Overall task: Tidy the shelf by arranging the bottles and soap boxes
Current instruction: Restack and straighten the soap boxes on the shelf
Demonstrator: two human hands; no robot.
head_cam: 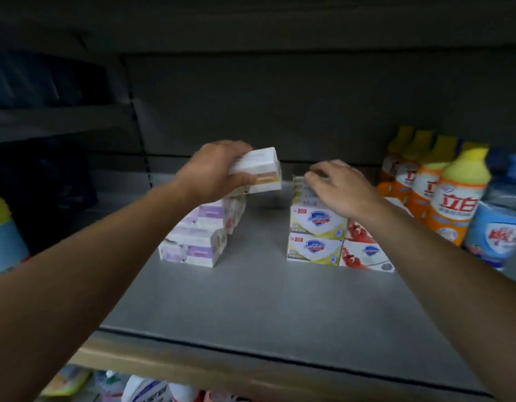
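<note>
My left hand (pixel 214 172) grips a white soap box with a gold stripe (pixel 261 169), held just above a leaning stack of white-and-purple soap boxes (pixel 199 239) on the grey shelf (pixel 265 300). My right hand (pixel 341 188) rests palm down, fingers spread, on top of the stack of yellow-green soap boxes (pixel 316 237). Red-and-white soap boxes (pixel 365 252) stand right beside that stack. A row of orange bottles with yellow caps (pixel 451 198) lines the right side.
A blue bottle (pixel 500 224) stands at the far right in front of the orange ones. Another yellow-capped blue bottle (pixel 1 236) shows at the left edge. The shelf's front edge (pixel 251 364) runs below, with more products on the lower shelf (pixel 152 387).
</note>
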